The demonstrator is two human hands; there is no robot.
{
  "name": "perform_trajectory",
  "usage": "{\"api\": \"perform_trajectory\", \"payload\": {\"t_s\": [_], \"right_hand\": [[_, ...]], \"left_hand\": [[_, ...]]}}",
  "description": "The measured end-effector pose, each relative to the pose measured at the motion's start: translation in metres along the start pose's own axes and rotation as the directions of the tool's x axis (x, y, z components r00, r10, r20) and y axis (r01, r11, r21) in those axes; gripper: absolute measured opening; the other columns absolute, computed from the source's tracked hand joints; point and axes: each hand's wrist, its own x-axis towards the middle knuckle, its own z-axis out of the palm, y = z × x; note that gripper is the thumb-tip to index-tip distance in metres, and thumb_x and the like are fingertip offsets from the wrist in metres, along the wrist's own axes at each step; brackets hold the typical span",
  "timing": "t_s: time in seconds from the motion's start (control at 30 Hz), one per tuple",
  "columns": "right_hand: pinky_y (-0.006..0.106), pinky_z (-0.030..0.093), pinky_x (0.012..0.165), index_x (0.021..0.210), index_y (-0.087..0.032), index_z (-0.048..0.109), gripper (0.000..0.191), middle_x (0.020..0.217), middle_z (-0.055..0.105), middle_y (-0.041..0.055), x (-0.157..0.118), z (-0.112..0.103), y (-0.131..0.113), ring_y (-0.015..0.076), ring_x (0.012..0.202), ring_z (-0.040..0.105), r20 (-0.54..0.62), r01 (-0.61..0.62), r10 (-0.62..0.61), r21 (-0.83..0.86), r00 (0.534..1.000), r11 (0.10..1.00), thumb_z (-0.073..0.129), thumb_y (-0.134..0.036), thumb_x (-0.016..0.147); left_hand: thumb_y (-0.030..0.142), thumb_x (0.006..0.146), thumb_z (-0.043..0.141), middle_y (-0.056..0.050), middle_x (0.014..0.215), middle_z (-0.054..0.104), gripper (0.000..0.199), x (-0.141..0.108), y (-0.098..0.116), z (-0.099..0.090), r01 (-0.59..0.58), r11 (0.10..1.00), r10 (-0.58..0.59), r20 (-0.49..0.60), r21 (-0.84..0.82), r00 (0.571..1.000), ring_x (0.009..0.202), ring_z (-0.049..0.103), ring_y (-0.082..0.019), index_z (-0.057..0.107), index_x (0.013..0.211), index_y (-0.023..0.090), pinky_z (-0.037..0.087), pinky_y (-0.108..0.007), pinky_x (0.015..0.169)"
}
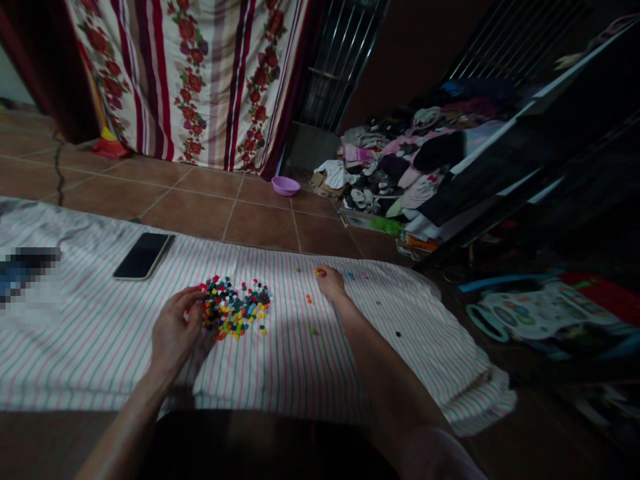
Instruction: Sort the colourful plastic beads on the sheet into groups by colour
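Note:
A pile of small multicoloured beads (235, 308) lies on the striped cloth (280, 360). My left hand (173, 330) is at the pile's left edge, its fingers curved and the thumb apart from them; red beads show close to the fingertips. Right of the pile, my right hand (331, 283) pinches a small yellow bead (318, 271) just over the cloth. Around it lie a few separate bits: orange beads (309, 299), a green bead (314, 331), blue beads (351, 275) and a black bead (398, 334).
A dark-screened phone (143, 256) lies on the cloth at left. Beyond the cloth are a tiled floor (200, 200), a purple bowl (286, 186), a floral curtain (200, 87) and heaped clothes (400, 153). A colourful plastic toy (530, 313) is at right.

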Motion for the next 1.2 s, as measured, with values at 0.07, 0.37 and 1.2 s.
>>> {"api": "perform_trajectory", "payload": {"t_s": [0.07,0.37,1.2], "right_hand": [[0.022,0.046,0.078,0.1,-0.023,0.073,0.026,0.098,0.074,0.0043,0.001,0.001,0.001,0.017,0.093,0.066,-0.003,0.003,-0.003,0.011,1.0,1.0,0.055,-0.016,0.083],[0.025,0.048,0.078,0.105,-0.019,0.071,0.028,0.09,0.072,0.0048,-0.005,0.0,0.006,0.0165,0.083,0.064,-0.052,0.001,0.006,0.125,0.999,0.992,0.057,-0.021,0.08],[0.027,0.049,0.08,0.093,-0.022,0.072,0.027,0.091,0.066,0.004,-0.139,0.03,-0.091,0.0165,0.086,0.062,-0.042,0.409,-0.432,0.414,0.901,0.813,0.052,-0.008,0.082]], "left_hand": [[0.037,0.079,0.041,-0.008,0.118,0.067,0.037,0.001,-0.001,-0.004,0.036,0.999,-0.036,0.008,0.0,0.999,0.109,0.063,-0.025,0.071,0.092,0.02,0.05,-0.045,0.099],[0.039,0.079,0.038,-0.009,0.116,0.068,0.042,-0.001,0.002,-0.003,0.023,0.999,-0.024,0.034,0.024,0.999,0.108,0.063,-0.023,0.071,0.095,0.019,0.051,-0.041,0.097],[0.039,0.084,0.041,-0.017,0.125,0.055,0.045,-0.007,-0.027,0.007,-0.082,0.954,0.063,0.075,0.289,0.995,0.132,0.041,-0.032,0.067,0.111,0.015,0.036,-0.052,0.111]]}}
